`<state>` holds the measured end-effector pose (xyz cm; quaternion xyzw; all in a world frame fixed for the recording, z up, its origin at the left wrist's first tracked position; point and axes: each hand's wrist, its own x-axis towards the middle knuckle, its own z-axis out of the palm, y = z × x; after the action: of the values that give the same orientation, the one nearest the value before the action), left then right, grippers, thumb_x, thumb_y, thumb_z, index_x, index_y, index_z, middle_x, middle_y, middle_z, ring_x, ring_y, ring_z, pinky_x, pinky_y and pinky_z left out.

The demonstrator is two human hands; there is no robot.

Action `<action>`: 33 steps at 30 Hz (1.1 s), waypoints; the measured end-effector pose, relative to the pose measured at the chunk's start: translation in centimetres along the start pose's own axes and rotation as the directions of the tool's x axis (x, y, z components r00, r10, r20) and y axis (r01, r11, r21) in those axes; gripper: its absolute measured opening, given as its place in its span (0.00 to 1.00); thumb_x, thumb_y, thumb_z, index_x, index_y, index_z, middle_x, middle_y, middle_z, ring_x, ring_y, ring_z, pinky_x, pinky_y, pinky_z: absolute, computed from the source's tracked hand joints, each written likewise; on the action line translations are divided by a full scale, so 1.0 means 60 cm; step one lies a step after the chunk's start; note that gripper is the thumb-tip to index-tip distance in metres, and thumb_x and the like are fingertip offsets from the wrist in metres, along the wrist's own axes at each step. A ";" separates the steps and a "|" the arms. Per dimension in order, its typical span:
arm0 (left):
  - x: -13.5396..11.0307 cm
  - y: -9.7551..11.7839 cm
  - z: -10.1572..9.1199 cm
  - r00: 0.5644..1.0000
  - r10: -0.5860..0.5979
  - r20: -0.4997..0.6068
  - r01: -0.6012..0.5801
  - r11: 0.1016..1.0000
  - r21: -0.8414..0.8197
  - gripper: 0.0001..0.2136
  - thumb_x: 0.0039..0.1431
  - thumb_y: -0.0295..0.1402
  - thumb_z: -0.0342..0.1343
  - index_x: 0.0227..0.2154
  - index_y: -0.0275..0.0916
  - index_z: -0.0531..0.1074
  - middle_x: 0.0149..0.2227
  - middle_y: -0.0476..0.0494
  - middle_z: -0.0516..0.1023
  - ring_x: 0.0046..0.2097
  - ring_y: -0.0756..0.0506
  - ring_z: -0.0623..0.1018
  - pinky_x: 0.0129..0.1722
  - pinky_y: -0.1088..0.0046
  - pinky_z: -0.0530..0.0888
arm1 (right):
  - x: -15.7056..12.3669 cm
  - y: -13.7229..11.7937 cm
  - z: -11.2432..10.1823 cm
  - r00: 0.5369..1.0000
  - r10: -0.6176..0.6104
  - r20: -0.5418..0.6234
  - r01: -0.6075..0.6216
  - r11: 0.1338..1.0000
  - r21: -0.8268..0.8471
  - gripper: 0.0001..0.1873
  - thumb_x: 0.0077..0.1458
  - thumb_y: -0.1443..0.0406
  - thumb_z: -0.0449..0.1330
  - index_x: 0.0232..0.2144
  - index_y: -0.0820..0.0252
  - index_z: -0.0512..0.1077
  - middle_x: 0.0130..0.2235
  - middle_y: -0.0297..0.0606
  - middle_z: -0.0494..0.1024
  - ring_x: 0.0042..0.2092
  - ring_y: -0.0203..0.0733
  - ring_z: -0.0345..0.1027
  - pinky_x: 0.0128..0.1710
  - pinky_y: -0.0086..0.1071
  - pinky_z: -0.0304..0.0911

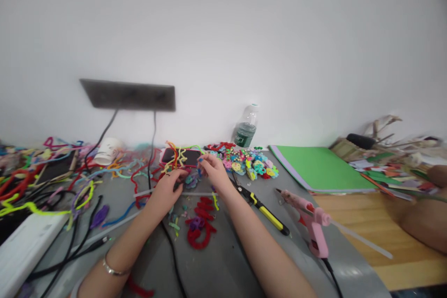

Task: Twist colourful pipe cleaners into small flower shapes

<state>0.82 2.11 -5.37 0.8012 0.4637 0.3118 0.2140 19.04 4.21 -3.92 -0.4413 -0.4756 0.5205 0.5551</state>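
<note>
My left hand [172, 183] is over the middle of the grey table, its fingers bent in a pinch, with what they hold hidden. Close beside it, my right hand [211, 168] pinches with thumb and fingers; a tiny bit of blue shows at the tips, too small to name. Between and below the hands lies a small blue-grey curled piece [191, 180]. Just behind them a phone [192, 158] in a pink-red case lies under loose pipe cleaners [179, 156]. Nearer me is a red coiled pipe cleaner [202, 240] with a purple flower shape [197, 224].
Pink glue gun [318, 230] and yellow-black pliers [268, 216] lie to the right, near green sheets [324, 167]. Against the wall a water bottle [246, 128] leans behind a pile of colourful pipe-cleaner flowers [258, 165]. Leftward are a paper cup [107, 151], cables and a white box [33, 242].
</note>
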 end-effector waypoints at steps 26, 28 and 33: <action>-0.013 -0.128 -0.137 0.901 -0.360 -0.241 0.405 0.898 0.173 0.10 0.45 0.33 0.54 0.32 0.41 0.74 0.33 0.42 0.82 0.38 0.38 0.81 0.39 0.64 0.74 | 0.001 -0.011 -0.013 0.985 -0.001 -0.173 0.030 0.986 0.165 0.11 0.45 0.57 0.62 0.29 0.57 0.70 0.24 0.29 0.70 0.23 0.34 0.58 0.23 0.28 0.52; -0.013 -0.124 -0.137 0.895 -0.373 -0.245 0.419 0.891 0.174 0.08 0.47 0.35 0.54 0.30 0.41 0.74 0.30 0.44 0.82 0.34 0.39 0.80 0.35 0.66 0.73 | 0.001 -0.011 -0.013 0.985 -0.002 -0.172 0.031 0.985 0.167 0.12 0.45 0.56 0.63 0.29 0.57 0.70 0.24 0.29 0.69 0.23 0.34 0.58 0.23 0.28 0.51; -0.007 -0.097 -0.152 0.838 -0.321 -0.440 0.372 0.928 0.030 0.10 0.52 0.39 0.51 0.25 0.40 0.71 0.22 0.49 0.73 0.27 0.44 0.73 0.28 0.71 0.66 | 0.002 -0.010 -0.012 0.985 -0.001 -0.171 0.032 0.983 0.180 0.12 0.45 0.56 0.63 0.29 0.57 0.70 0.24 0.28 0.69 0.22 0.33 0.58 0.23 0.28 0.51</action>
<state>-9.30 5.00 -2.67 0.6268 0.6535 0.4088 0.1137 19.85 4.27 -3.41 -0.4276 -0.3807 0.5176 0.6358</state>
